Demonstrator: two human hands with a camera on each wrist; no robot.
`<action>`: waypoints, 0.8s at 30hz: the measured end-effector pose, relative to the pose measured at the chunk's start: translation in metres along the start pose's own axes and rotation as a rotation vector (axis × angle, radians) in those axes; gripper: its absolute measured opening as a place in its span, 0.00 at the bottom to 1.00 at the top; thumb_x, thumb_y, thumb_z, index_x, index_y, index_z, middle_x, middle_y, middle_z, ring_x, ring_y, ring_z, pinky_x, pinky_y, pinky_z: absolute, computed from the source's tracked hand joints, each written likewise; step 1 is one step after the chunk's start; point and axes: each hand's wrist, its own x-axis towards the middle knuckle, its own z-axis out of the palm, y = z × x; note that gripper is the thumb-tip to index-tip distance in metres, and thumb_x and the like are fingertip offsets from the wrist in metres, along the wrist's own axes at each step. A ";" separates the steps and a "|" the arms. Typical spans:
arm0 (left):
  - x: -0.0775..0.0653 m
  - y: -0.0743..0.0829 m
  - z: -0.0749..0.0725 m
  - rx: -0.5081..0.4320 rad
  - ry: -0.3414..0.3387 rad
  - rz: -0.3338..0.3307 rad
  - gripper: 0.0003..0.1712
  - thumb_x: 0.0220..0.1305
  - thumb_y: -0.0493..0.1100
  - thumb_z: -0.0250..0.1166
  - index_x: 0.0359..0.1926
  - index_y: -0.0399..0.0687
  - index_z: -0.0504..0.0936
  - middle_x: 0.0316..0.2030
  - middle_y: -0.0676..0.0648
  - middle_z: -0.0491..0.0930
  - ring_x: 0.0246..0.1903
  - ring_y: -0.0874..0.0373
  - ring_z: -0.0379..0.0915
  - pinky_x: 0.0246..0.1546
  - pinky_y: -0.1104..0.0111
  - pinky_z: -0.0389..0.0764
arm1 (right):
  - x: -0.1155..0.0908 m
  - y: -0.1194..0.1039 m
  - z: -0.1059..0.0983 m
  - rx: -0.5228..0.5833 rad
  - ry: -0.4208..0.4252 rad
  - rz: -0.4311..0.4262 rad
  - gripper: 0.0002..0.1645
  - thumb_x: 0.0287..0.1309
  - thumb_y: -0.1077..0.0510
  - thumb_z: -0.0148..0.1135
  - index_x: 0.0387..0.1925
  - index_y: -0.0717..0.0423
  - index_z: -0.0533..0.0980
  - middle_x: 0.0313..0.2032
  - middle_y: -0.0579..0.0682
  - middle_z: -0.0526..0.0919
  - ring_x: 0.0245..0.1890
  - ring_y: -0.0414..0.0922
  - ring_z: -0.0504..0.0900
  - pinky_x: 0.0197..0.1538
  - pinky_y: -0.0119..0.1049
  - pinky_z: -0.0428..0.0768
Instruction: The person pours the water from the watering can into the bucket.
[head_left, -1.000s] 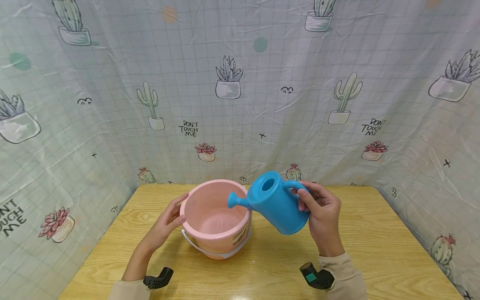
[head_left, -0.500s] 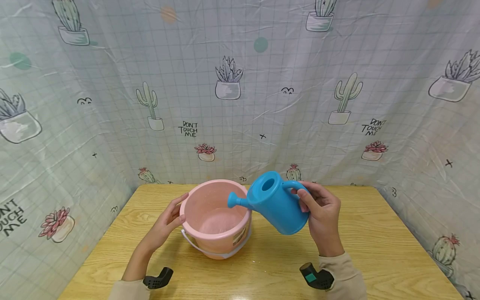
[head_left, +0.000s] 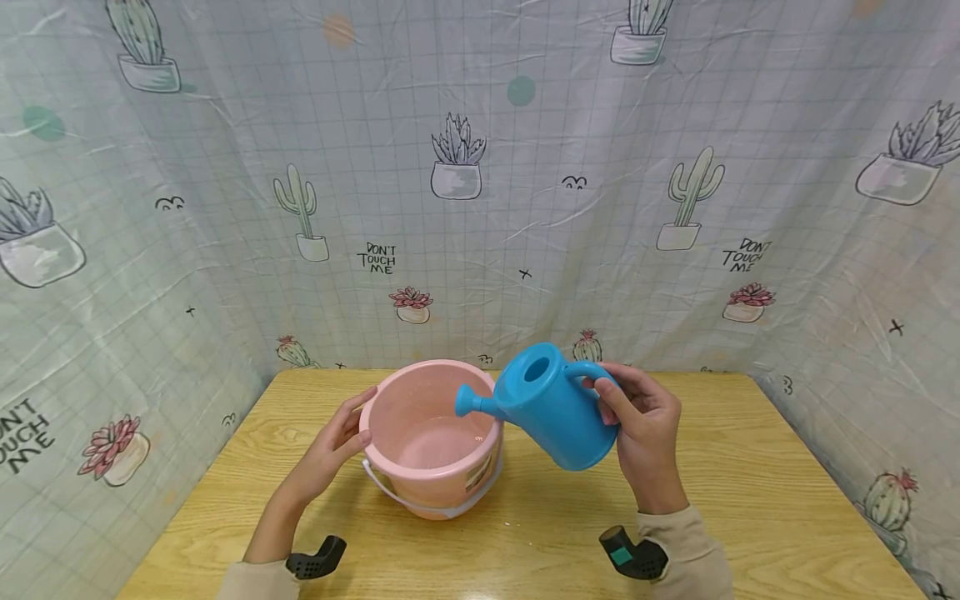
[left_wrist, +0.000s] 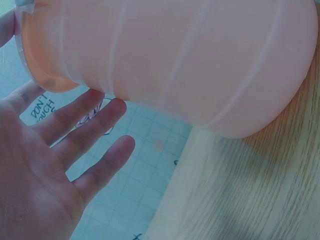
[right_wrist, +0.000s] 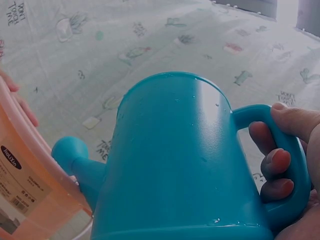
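Observation:
A pink bucket stands on the table, its white carrying handle hanging down at the front. My left hand touches the bucket's left side, thumb and index fingertip at the rim. In the left wrist view, the other fingers stretch out spread along the bucket's outer wall. A blue watering can hangs tilted to the left in my right hand, which grips its loop handle. Its spout head is over the right part of the bucket's mouth. Water drops dot the can's side in the right wrist view.
The wooden table stretches out on both sides, with a few small drops in front of the bucket. Behind and at the sides hangs a cactus-print curtain. A label is on the bucket's side.
Both hands, the bucket and the watering can hold their places. Only the ripples and glints at the bottom of the bucket have shifted.

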 end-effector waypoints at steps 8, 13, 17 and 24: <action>-0.001 0.001 0.001 -0.003 0.002 -0.005 0.34 0.72 0.35 0.48 0.76 0.50 0.50 0.72 0.32 0.55 0.63 0.71 0.65 0.54 0.76 0.74 | 0.000 -0.001 -0.001 -0.020 0.022 0.021 0.11 0.63 0.72 0.55 0.45 0.70 0.79 0.32 0.49 0.88 0.20 0.39 0.70 0.27 0.29 0.70; -0.001 0.001 0.001 -0.001 0.004 -0.011 0.34 0.72 0.35 0.48 0.76 0.50 0.50 0.72 0.33 0.55 0.63 0.72 0.65 0.54 0.76 0.73 | 0.000 -0.001 -0.001 -0.005 0.020 0.017 0.12 0.62 0.73 0.55 0.45 0.71 0.79 0.32 0.50 0.88 0.20 0.39 0.70 0.27 0.30 0.70; 0.000 0.001 0.001 -0.002 0.005 -0.010 0.34 0.72 0.35 0.48 0.76 0.50 0.50 0.72 0.33 0.54 0.63 0.72 0.65 0.55 0.76 0.73 | 0.000 0.000 -0.001 0.002 0.013 0.011 0.12 0.62 0.73 0.54 0.45 0.72 0.79 0.32 0.50 0.88 0.20 0.39 0.71 0.27 0.30 0.70; 0.000 0.002 0.001 -0.001 0.002 -0.010 0.34 0.73 0.35 0.48 0.76 0.50 0.50 0.72 0.33 0.55 0.63 0.72 0.65 0.54 0.76 0.73 | 0.001 0.000 -0.001 0.001 0.010 0.007 0.11 0.62 0.73 0.54 0.45 0.71 0.79 0.32 0.50 0.88 0.20 0.39 0.71 0.27 0.30 0.70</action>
